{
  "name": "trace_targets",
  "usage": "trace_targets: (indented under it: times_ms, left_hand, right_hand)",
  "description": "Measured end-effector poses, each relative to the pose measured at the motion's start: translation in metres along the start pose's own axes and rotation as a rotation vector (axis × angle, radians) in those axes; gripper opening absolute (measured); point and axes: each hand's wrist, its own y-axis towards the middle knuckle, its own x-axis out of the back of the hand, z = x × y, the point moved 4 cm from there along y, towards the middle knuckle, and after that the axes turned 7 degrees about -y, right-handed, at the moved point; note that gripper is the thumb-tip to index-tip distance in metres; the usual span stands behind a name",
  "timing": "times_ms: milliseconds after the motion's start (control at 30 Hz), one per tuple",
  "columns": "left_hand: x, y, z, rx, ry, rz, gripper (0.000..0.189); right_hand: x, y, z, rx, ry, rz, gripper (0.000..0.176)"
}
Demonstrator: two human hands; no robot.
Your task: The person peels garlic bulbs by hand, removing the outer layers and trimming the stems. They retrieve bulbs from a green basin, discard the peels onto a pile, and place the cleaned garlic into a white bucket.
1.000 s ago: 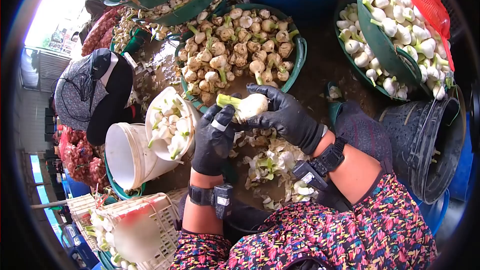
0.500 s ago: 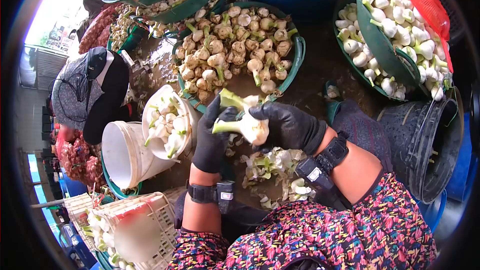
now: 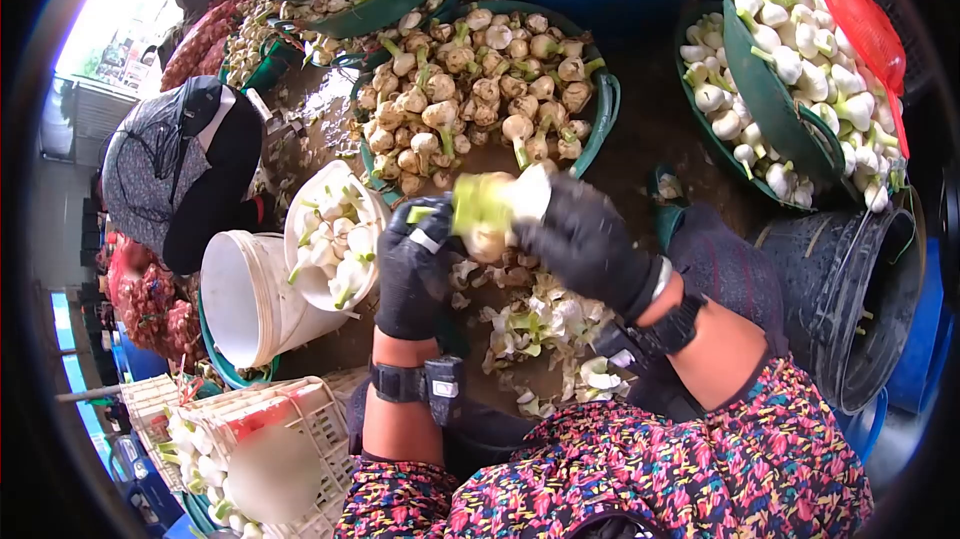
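Observation:
Both hands wear black gloves and meet around a garlic bulb (image 3: 489, 239), smeared by motion, below the round green tub (image 3: 604, 104) of unpeeled bulbs. My left hand (image 3: 414, 264) is closed at the bulb's left side, with a small pale strip across its fingers. On the other side, my right hand (image 3: 590, 244) has its fingers on the bulb and on a white and light green piece of skin (image 3: 525, 194). Beneath the hands, a heap of peeled skins (image 3: 545, 329) lies on the floor.
A white bucket (image 3: 240, 294) and a smaller one of peeled garlic (image 3: 340, 249) lie at left, near a crate (image 3: 325, 439). Another person (image 3: 180, 169) bends over at upper left. At right are a green tub (image 3: 765, 89) with a red basket (image 3: 865, 34) and a black bucket (image 3: 835, 299).
The bulb's long stem, seen pointing left before, is now hidden or blurred. My right hand has turned and moved slightly right and up, and the skin has shifted between the hands.

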Motion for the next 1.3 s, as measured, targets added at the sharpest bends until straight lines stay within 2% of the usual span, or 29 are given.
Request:
trace_targets:
  times_ms: [33, 100, 133, 167, 200, 267, 300, 367, 400, 433, 500, 567, 633, 767, 833, 867, 900, 967, 1000, 1067, 1100, 1167, 1200, 1267, 1300]
  left_hand:
    - [0.003, 0.003, -0.003, -0.175, 0.057, -0.05, 0.02]
    - [-0.002, 0.0, -0.016, -0.045, -0.019, -0.065, 0.022]
    - [-0.002, 0.0, -0.016, -0.046, -0.018, -0.064, 0.022]
    - [-0.002, 0.0, -0.01, 0.039, -0.139, -0.059, 0.024]
    - [-0.004, -0.001, -0.005, 0.127, -0.26, -0.056, 0.027]
    - [-0.007, -0.004, -0.004, 0.117, -0.244, -0.058, 0.025]
    - [-0.008, -0.004, -0.005, 0.106, -0.224, -0.056, 0.024]
    - [-0.013, -0.004, -0.007, 0.074, -0.155, -0.008, 0.023]
    - [-0.017, -0.005, -0.008, 0.041, -0.088, 0.035, 0.023]
    - [-0.021, -0.005, -0.009, 0.048, -0.089, 0.037, 0.023]
    - [-0.029, -0.007, -0.014, 0.027, 0.082, 0.056, 0.025]
    - [-0.031, -0.006, -0.017, 0.029, 0.124, 0.06, 0.025]
    - [-0.034, -0.007, -0.018, -0.055, 0.319, 0.11, 0.023]
    - [-0.03, -0.006, -0.017, -0.086, 0.358, 0.076, 0.024]
    - [-0.005, -0.002, -0.008, 0.001, 0.004, -0.082, 0.025]
    - [-0.001, 0.009, -0.014, -0.105, -0.141, 0.044, 0.028]
    - [0.012, 0.007, -0.011, 0.035, -0.275, -0.078, 0.027]
    - [0.02, 0.007, -0.01, 0.096, -0.425, -0.226, 0.022]
    - [0.026, 0.008, -0.005, 0.088, -0.423, -0.229, 0.022]
    - [0.032, 0.008, 0.01, -0.041, -0.219, -0.061, 0.019]
    - [0.025, 0.006, 0.009, -0.034, -0.219, -0.059, 0.019]
    - [0.007, 0.0, 0.007, 0.018, -0.403, -0.095, 0.017]
    - [0.0, -0.004, 0.004, 0.026, -0.406, -0.04, 0.026]
    - [-0.004, -0.005, 0.005, 0.082, -0.375, -0.04, 0.025]
    - [-0.008, -0.005, 0.005, 0.136, -0.34, -0.042, 0.024]
  right_hand:
    - [0.004, -0.003, 0.021, 0.206, -0.209, 0.057, 0.02]
    - [-0.031, -0.022, -0.004, 0.126, -0.27, 0.593, 0.023]
    - [-0.036, -0.037, -0.015, -0.008, -0.387, 0.691, 0.026]
    - [-0.037, -0.036, -0.019, -0.009, -0.388, 0.688, 0.026]
    - [-0.033, -0.032, -0.022, -0.044, -0.389, 0.558, 0.027]
    - [-0.012, -0.014, -0.016, -0.146, -0.442, 0.275, 0.027]
    - [-0.003, -0.007, -0.007, -0.149, -0.441, 0.272, 0.027]
    - [0.019, 0.005, 0.006, -0.128, -0.057, -0.023, 0.028]
    - [0.015, 0.008, 0.005, 0.013, 0.025, -0.145, 0.028]
    - [0.015, 0.007, 0.003, 0.006, 0.023, -0.146, 0.028]
    - [0.008, 0.007, 0.0, -0.069, -0.072, 0.055, 0.027]
    - [0.008, 0.008, 0.004, -0.084, -0.089, 0.07, 0.02]
    - [0.005, 0.009, 0.004, -0.134, -0.211, 0.171, 0.016]
    - [-0.014, 0.0, 0.003, -0.083, -0.375, 0.21, 0.015]
    - [-0.017, -0.01, 0.0, -0.035, -0.496, 0.273, 0.016]
    - [-0.014, -0.009, 0.002, -0.165, -0.548, 0.46, 0.016]
    - [-0.014, -0.012, -0.003, -0.156, -0.548, 0.458, 0.016]
    - [-0.02, -0.022, -0.027, -0.279, -0.664, 0.684, 0.021]
    - [-0.023, -0.021, -0.031, -0.27, -0.664, 0.683, 0.021]
    - [-0.023, -0.021, -0.035, -0.308, -0.425, 0.568, 0.028]
    - [-0.019, -0.016, -0.028, -0.315, -0.423, 0.568, 0.028]
    - [0.0, 0.005, -0.006, -0.282, -0.025, 0.122, 0.031]
    - [0.0, 0.008, -0.004, -0.287, -0.03, 0.12, 0.031]
    - [0.003, 0.013, 0.0, -0.269, 0.233, -0.016, 0.033]
    - [0.002, 0.014, -0.002, -0.273, 0.232, -0.019, 0.033]
